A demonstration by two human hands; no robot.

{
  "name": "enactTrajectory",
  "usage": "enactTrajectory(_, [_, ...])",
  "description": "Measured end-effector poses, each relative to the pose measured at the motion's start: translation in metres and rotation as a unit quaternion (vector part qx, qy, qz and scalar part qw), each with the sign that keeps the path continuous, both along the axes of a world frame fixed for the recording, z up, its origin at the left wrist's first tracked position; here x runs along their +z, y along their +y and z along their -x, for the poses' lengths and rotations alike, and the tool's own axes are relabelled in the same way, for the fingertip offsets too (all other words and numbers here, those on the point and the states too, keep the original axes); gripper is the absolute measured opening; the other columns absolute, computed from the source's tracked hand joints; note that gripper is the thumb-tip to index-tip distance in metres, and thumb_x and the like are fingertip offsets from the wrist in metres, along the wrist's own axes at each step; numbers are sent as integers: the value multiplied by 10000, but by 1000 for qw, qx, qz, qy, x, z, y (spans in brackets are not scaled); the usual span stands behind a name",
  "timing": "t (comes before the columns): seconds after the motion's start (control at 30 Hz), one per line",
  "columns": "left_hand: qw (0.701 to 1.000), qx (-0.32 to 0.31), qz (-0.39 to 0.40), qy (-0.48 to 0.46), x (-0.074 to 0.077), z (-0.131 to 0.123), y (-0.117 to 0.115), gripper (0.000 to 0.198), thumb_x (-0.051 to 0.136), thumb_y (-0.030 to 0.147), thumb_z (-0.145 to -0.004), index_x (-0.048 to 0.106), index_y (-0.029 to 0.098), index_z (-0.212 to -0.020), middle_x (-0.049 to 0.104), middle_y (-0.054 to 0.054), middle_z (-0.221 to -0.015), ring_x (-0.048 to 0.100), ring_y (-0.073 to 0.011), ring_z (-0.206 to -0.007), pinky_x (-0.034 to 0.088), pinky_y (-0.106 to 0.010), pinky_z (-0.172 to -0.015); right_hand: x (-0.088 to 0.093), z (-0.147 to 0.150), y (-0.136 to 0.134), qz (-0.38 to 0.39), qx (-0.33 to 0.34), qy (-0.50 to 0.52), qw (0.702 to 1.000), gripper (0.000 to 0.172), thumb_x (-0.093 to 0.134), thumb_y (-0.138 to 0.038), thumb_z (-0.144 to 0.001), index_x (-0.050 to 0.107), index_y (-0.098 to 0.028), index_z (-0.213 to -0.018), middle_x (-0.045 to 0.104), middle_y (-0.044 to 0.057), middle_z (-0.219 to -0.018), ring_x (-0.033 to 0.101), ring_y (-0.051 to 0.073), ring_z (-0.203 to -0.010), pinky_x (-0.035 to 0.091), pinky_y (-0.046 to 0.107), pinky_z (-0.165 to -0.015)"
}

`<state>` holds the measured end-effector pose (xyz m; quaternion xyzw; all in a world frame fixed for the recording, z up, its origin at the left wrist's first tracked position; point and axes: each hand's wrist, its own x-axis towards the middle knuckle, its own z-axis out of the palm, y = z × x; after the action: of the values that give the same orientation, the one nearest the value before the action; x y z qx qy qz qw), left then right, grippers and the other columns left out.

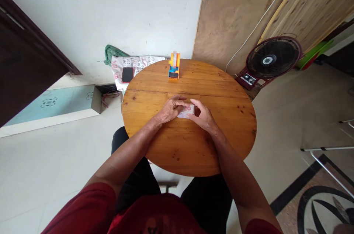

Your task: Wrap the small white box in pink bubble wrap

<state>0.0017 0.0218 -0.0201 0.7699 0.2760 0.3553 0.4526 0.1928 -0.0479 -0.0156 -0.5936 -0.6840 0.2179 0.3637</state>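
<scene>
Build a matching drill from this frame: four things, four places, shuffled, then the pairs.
Things:
1 paper wad
2 orange box
3 fan
4 phone

Places:
A on the floor, right of the table
B held between the left hand and the right hand
C on the printed sack behind the table
D at the table's far edge

Pairs: 1-B, 2-D, 3-A, 4-C

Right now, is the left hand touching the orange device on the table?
Apart. Head view: left hand rests on a pale paper bundle; bare wood of the table separates it from the orange device at the far edge.
</scene>
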Motion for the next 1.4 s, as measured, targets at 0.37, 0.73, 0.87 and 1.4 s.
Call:
enactTrajectory(0.37, [999, 12, 13, -44, 2, 1, 2, 283, 548, 246, -870, 782, 181, -1015, 589, -122, -1318, 603, -264, -1173, 555, -390, -916, 0, -1, -3, -26, 12, 5, 1000, 692, 740, -329, -733, 506, -279, -1382, 657, 87, -1302, 614, 274, -1207, 446, 492, -1071])
enactTrajectory(0.73, [1000, -2, 0, 9, 3, 1, -1, 275, 543, 223, -898, 791, 198, -1015, 568, -120, -1340, 560, -274, -1257, 519, -424, -1003, 2, 2, -3, -11, 14, -9, 1000, 679, 720, -299, -736, 509, -288, -1381, 649, 83, -1314, 615, 273, -1193, 460, 476, -1053])
enactTrajectory(0.87, [1000, 10, -10, 19, 1, 0, 0, 247, 571, 244, -898, 798, 209, -988, 587, -115, -1319, 568, -274, -1241, 503, -441, -1027, 0, 2, -2, -13, 13, -5, 1000, 673, 703, -309, -743, 508, -269, -1385, 647, 96, -1312, 606, 280, -1203, 450, 486, -1062])
enactTrajectory(1.4, [1000, 8, -3, 3, 5, 1, -2, 254, 561, 225, -901, 786, 197, -1016, 581, -119, -1324, 582, -268, -1219, 520, -439, -1008, 1, 1, -3, -4, 4, -10, 1000, 684, 702, -299, -739, 505, -304, -1394, 655, 75, -1307, 626, 271, -1188, 468, 480, -1060])
